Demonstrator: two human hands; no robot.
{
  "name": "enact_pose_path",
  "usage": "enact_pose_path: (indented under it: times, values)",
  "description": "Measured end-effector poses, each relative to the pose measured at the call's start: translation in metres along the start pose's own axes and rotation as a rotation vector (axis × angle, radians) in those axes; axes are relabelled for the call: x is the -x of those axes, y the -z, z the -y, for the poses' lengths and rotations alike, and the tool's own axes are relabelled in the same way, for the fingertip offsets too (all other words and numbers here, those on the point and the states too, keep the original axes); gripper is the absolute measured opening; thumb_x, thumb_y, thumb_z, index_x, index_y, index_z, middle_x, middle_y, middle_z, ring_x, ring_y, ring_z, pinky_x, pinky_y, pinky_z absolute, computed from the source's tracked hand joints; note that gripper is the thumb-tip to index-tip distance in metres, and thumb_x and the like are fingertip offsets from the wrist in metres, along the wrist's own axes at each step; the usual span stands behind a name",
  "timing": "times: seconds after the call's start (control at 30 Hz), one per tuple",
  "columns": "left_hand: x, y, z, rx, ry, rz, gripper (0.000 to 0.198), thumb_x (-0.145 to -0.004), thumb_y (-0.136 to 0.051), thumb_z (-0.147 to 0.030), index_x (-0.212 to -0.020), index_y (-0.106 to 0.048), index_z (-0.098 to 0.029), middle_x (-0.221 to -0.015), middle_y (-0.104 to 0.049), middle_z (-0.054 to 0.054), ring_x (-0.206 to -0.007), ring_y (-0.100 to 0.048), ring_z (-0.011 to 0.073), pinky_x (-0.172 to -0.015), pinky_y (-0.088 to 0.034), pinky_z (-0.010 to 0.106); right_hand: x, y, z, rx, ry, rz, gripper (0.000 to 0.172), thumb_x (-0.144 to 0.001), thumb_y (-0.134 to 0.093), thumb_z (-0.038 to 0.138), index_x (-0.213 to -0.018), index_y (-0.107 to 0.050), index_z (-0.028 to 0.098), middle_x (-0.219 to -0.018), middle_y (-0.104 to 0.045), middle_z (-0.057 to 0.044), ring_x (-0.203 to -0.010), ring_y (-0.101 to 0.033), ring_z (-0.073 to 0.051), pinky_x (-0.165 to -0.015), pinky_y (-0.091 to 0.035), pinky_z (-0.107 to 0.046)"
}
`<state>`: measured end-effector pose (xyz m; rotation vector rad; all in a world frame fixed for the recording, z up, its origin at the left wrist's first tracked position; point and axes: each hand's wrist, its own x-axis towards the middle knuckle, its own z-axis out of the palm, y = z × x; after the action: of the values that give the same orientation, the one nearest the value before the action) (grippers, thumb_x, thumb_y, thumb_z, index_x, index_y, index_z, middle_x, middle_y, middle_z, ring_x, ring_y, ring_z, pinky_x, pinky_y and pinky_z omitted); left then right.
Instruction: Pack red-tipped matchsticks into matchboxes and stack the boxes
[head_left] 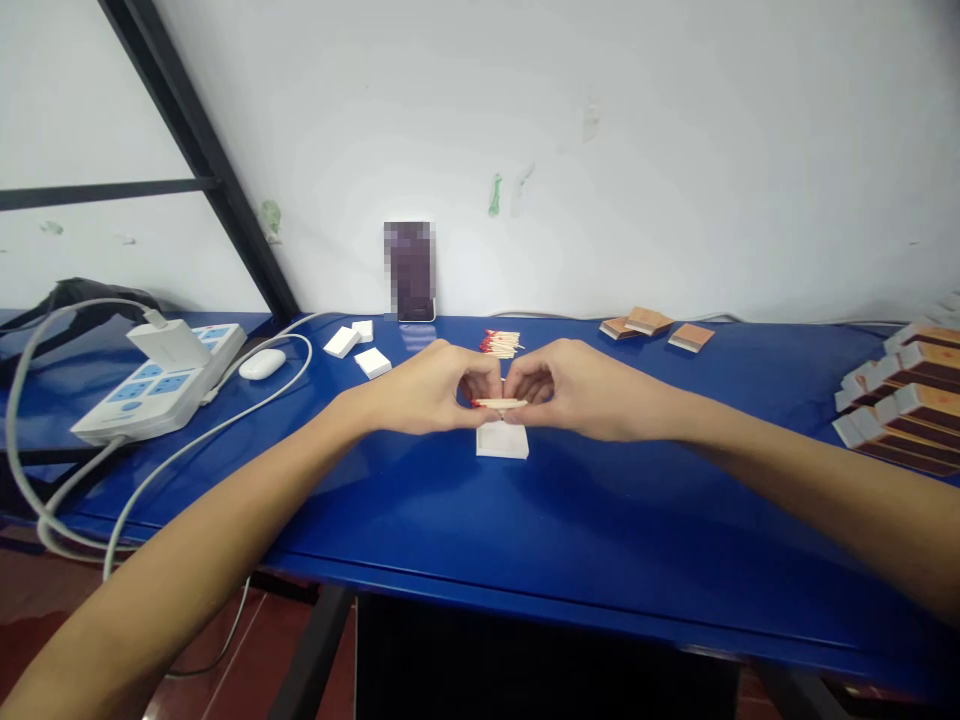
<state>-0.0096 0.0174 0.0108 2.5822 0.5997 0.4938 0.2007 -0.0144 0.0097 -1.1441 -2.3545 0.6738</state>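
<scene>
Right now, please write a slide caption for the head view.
Both hands hold red-tipped matches near a white box on a blue table.

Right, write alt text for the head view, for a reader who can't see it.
A person's left hand and right hand pinch a bundle of red-tipped matches over a white box piece on a blue table. Behind lies a pile of matches; more white pieces sit left, brown-topped boxes and stacked matchboxes right.
</scene>
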Motion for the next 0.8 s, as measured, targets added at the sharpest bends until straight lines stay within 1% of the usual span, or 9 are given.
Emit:
enact_pose_path:
  times: [0.07,0.13,0.23,0.4,0.47,0.67,0.8]
  values:
    - [0.001,-0.002,-0.005,0.033,0.011,0.072,0.011,-0.083,-0.066,-0.025,-0.077,-0.064,-0.016,-0.073,-0.067,0.0,-0.066,-0.061,0.0111,-0.062,-0.045,0.024,0.003,0.0,0.003,0.009,0.012,0.086,0.025,-0.081,-0.069,0.047,-0.08,-0.073,0.022,-0.071,-0.071,-0.001,-0.063,-0.064,-0.016,-0.054,-0.046,-0.027]
    - [0.002,-0.004,-0.006,0.013,0.023,0.103,0.01,-0.081,-0.066,-0.024,-0.076,-0.063,-0.016,-0.07,-0.065,-0.001,-0.061,-0.057,0.01,-0.058,-0.042,0.024,0.004,-0.001,0.003,0.03,0.013,0.119,0.024,-0.082,-0.069,0.046,-0.081,-0.073,0.023,-0.071,-0.072,-0.001,-0.062,-0.064,-0.015,-0.053,-0.045,-0.027]
    - [0.002,-0.007,-0.005,-0.032,0.025,0.108,0.01,-0.081,-0.066,-0.025,-0.077,-0.063,-0.017,-0.068,-0.064,-0.003,-0.058,-0.053,0.009,-0.056,-0.039,0.025,0.004,-0.005,0.001,0.057,0.02,0.119,0.021,-0.083,-0.069,0.044,-0.08,-0.073,0.023,-0.072,-0.072,-0.001,-0.06,-0.063,-0.015,-0.052,-0.044,-0.027]
    - [0.001,-0.006,0.0,-0.05,0.02,0.121,0.013,-0.082,-0.067,-0.03,-0.077,-0.064,-0.018,-0.069,-0.064,-0.002,-0.059,-0.053,0.0092,-0.057,-0.038,0.024,0.002,-0.008,0.0,0.13,-0.012,0.103,0.022,-0.084,-0.069,0.04,-0.071,-0.068,0.022,-0.066,-0.069,0.001,-0.054,-0.058,-0.012,-0.051,-0.04,-0.026]
    - [0.001,-0.005,0.001,-0.055,0.014,0.119,0.016,-0.083,-0.067,-0.032,-0.077,-0.065,-0.018,-0.067,-0.064,-0.002,-0.059,-0.053,0.0095,-0.057,-0.039,0.024,0.002,-0.009,0.0,0.137,-0.015,0.098,0.021,-0.083,-0.069,0.039,-0.071,-0.068,0.022,-0.066,-0.069,0.001,-0.054,-0.058,-0.012,-0.051,-0.04,-0.026]
    - [0.002,-0.001,0.005,-0.065,0.009,0.094,0.014,-0.081,-0.07,-0.032,-0.082,-0.07,-0.018,-0.068,-0.065,0.0,-0.062,-0.057,0.0105,-0.059,-0.043,0.023,0.003,-0.009,-0.001,0.128,0.001,0.089,0.014,-0.083,-0.069,0.033,-0.072,-0.069,0.023,-0.068,-0.071,0.002,-0.057,-0.061,-0.013,-0.055,-0.043,-0.026]
    - [0.002,-0.001,0.01,-0.006,0.041,0.092,0.017,-0.079,-0.071,-0.032,-0.086,-0.071,-0.017,-0.074,-0.069,0.002,-0.065,-0.061,0.012,-0.061,-0.046,0.024,0.003,-0.008,0.0,0.124,-0.019,0.087,0.009,-0.08,-0.071,0.03,-0.073,-0.07,0.024,-0.068,-0.071,0.002,-0.06,-0.064,-0.014,-0.057,-0.045,-0.027]
